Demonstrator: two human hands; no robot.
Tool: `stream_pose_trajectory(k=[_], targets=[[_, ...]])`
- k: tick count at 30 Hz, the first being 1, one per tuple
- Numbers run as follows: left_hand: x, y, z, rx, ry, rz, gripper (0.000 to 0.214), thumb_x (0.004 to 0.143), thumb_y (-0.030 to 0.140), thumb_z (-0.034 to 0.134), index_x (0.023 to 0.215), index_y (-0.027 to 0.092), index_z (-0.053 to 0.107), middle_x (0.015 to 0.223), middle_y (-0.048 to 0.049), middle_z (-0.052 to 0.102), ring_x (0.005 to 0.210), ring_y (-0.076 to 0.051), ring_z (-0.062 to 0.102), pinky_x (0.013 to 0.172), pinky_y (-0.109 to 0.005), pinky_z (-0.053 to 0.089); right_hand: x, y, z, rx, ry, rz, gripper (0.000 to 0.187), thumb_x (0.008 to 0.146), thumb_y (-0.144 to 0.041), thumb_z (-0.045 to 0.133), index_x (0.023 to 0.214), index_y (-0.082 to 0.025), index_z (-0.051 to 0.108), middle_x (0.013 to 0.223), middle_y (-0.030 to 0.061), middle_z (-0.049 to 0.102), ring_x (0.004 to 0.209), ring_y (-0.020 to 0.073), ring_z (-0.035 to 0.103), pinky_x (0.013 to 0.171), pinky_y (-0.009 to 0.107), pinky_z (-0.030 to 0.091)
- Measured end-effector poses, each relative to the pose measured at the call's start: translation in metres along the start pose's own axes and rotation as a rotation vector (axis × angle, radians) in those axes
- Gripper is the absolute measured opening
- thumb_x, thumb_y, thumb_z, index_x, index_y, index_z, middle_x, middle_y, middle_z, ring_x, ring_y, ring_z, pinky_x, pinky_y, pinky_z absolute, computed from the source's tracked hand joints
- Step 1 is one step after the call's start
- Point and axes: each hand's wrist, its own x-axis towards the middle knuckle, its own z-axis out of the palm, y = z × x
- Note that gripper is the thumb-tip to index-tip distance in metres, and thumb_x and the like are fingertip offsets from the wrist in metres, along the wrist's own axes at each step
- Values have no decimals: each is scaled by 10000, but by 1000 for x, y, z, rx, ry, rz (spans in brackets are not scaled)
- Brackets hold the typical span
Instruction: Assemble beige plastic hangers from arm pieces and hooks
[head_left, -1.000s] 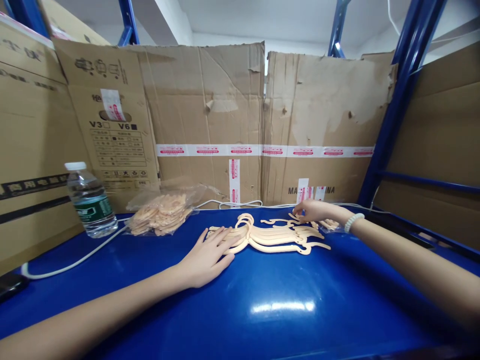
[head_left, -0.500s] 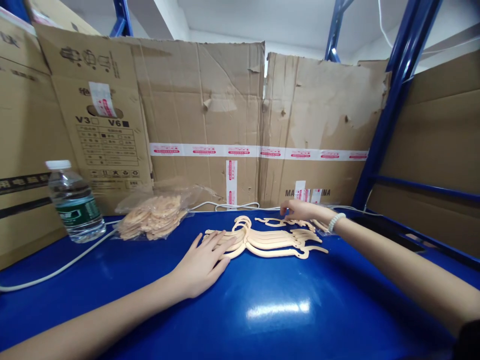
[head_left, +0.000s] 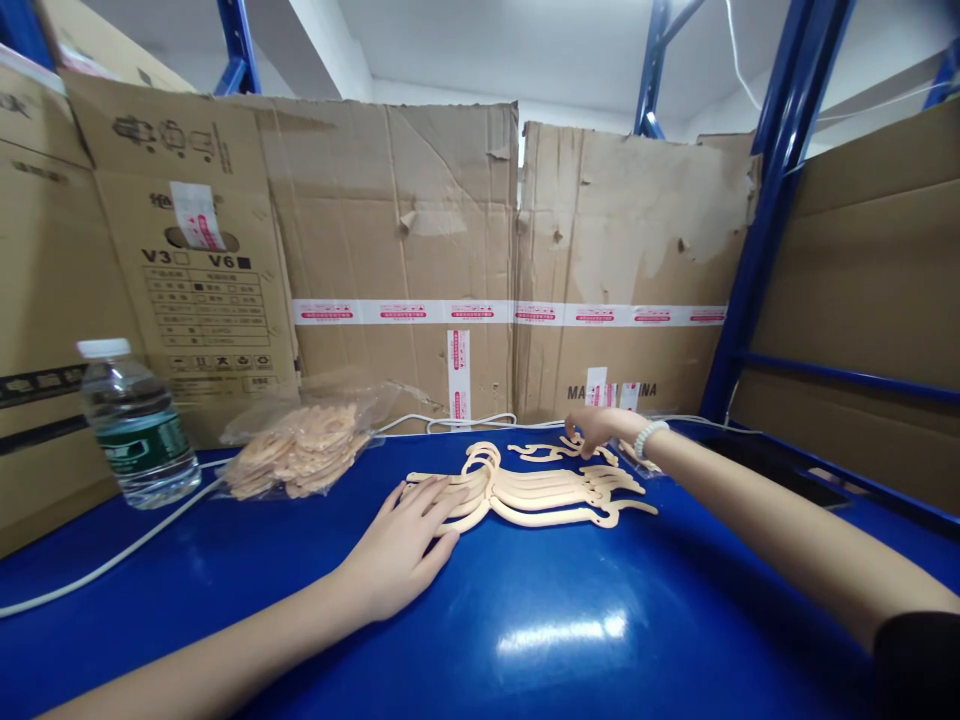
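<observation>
A fanned stack of flat cream plastic hangers (head_left: pixel 540 490) lies on the blue shelf surface (head_left: pixel 525 620). My left hand (head_left: pixel 405 545) rests flat and open, its fingertips on the stack's left end. My right hand (head_left: pixel 600 428), with a white bead bracelet at the wrist, reaches to the far side and pinches at a loose cream hanger (head_left: pixel 544 452) lying behind the stack. Its fingers are curled down on that piece.
A clear bag of cream parts (head_left: pixel 300 450) lies at the left, with a water bottle (head_left: pixel 135 425) beyond it. A white cable (head_left: pixel 112 562) runs along the back. Cardboard boxes (head_left: pixel 405 260) wall the rear and sides; a blue rack post (head_left: pixel 757 220) stands at right.
The view has drifted right and slightly up. My right hand has slid a little left along the loose hanger behind the stack. My left hand stays on the stack's end.
</observation>
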Motion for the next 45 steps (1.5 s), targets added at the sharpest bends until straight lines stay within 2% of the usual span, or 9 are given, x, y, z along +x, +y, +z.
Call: stream_pose_trajectory(k=[4, 7, 11, 15, 26, 30, 33, 39, 45], targets=[[2, 0, 1, 4, -26, -38, 445, 934, 321, 370, 1377, 295, 404, 1449, -53, 426, 1344, -265, 348, 1086, -544, 254, 3, -10, -5, 63, 11, -55, 514, 660, -235, 742, 1144, -129, 606, 921, 86, 697, 644, 154, 661, 566, 228, 494], [2, -3, 6, 4, 11, -27, 440, 931, 330, 379, 1370, 310, 411, 1443, -39, 435, 1337, -262, 360, 1086, -534, 264, -1, -11, -8, 54, 78, -99, 479, 697, -231, 698, 1159, -156, 600, 988, 70, 692, 748, 154, 665, 611, 206, 479], [2, -5, 8, -15, 39, -5, 440, 924, 320, 393, 1363, 310, 420, 1439, -35, 440, 1331, -270, 368, 1083, -540, 269, -7, 1, -6, -51, 101, -84, 394, 603, -266, 763, 968, -136, 690, 938, 98, 699, 830, 238, 654, 622, 253, 462], [2, -4, 5, -27, 10, -10, 442, 917, 305, 397, 1358, 289, 429, 1431, -46, 449, 1333, -270, 364, 1084, -548, 260, -7, 11, 6, -126, 92, -90, 276, 559, -90, 730, 832, -125, 714, 824, 91, 714, 746, 240, 656, 563, 248, 426], [1, -6, 7, -15, 37, -7, 419, 913, 299, 414, 1325, 242, 463, 1415, -85, 464, 1308, -292, 398, 1050, -560, 309, 13, -8, 12, -67, 437, -216, 310, 726, -5, 565, 970, -146, 694, 922, 99, 717, 888, 214, 657, 715, 235, 441], [2, -2, 3, -14, 141, 113, 421, 892, 207, 439, 1310, 247, 462, 1380, -70, 503, 1279, -262, 430, 1058, -528, 314, -11, -32, 17, -34, 496, -375, 285, 831, -168, 559, 1101, -217, 637, 1067, 48, 684, 993, 175, 616, 823, 225, 428], [1, 1, 1, -45, 229, 254, 393, 877, 142, 444, 1257, 227, 494, 1338, -70, 534, 1248, -234, 456, 1052, -469, 341, -20, -51, 25, -79, 475, -489, 189, 846, -227, 561, 1003, -218, 666, 1024, 43, 685, 961, 168, 611, 804, 217, 420], [0, 2, 2, -116, 283, 332, 217, 860, 116, 470, 1011, 197, 602, 1074, -63, 652, 1033, -209, 576, 910, -379, 453, -1, -54, 30, -149, 445, -357, 155, 820, -153, 525, 829, -178, 678, 834, 83, 697, 770, 199, 637, 644, 244, 393], [-1, 0, 4, -138, 245, 324, 220, 864, 142, 462, 1021, 185, 610, 1046, -67, 663, 975, -209, 607, 858, -364, 488, 7, -33, 30, -164, 409, -238, 184, 809, -124, 515, 862, -178, 683, 801, 90, 698, 737, 209, 643, 618, 249, 385]])
